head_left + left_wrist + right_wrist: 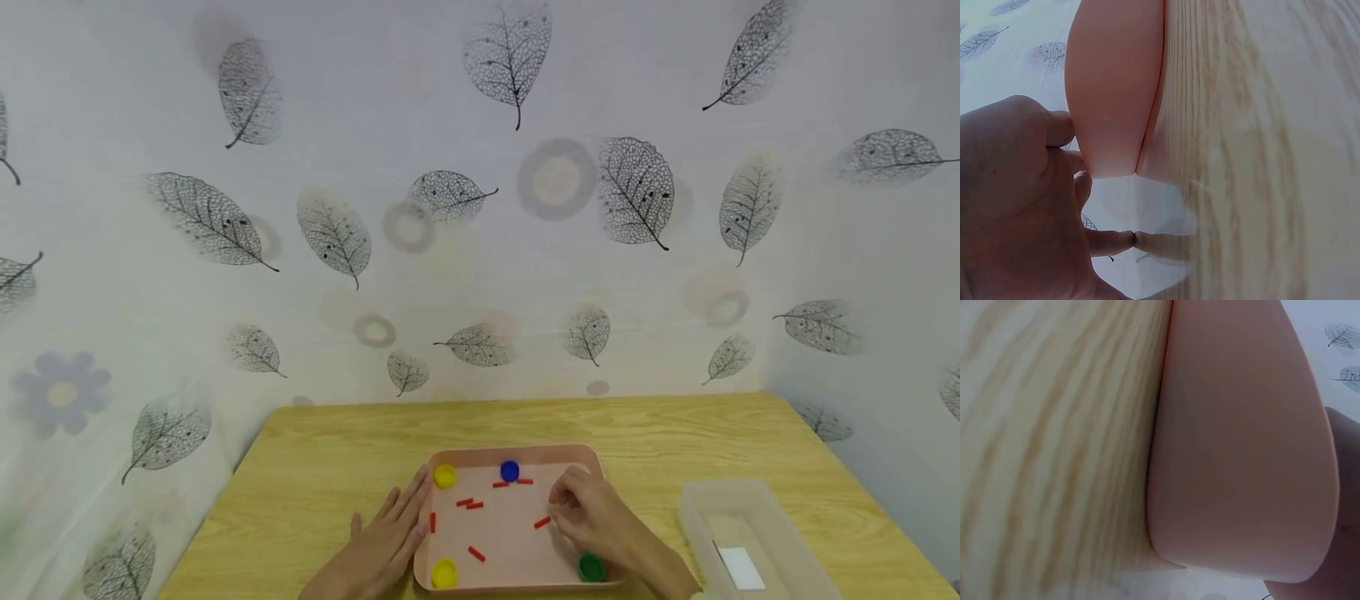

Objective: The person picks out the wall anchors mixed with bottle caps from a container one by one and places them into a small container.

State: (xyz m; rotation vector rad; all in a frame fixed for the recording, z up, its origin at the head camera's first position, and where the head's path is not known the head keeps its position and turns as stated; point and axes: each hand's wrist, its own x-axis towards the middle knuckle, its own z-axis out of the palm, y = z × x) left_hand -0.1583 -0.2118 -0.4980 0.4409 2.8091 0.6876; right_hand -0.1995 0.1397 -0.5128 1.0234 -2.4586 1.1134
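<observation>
A shallow pink tray (510,546) lies on the table. My left hand (382,542) rests along its left side, fingers stretched out; the left wrist view shows that hand (1016,200) right at the tray's outer wall (1113,94). Over the tray's right part, my right hand (592,512) has its fingers bent and pointing down. Beside its thumb is a red stick (542,522); I cannot tell whether the fingertips pinch it. In the right wrist view, the tray wall (1241,437) hides most of the right hand (1347,506).
Several short red sticks (477,554) lie scattered in the tray. Yellow caps (446,477) sit in both left corners, a blue cap (510,471) at the far side, a green cap (591,568) near right. A translucent bin (757,533) holding a white card (741,568) stands right.
</observation>
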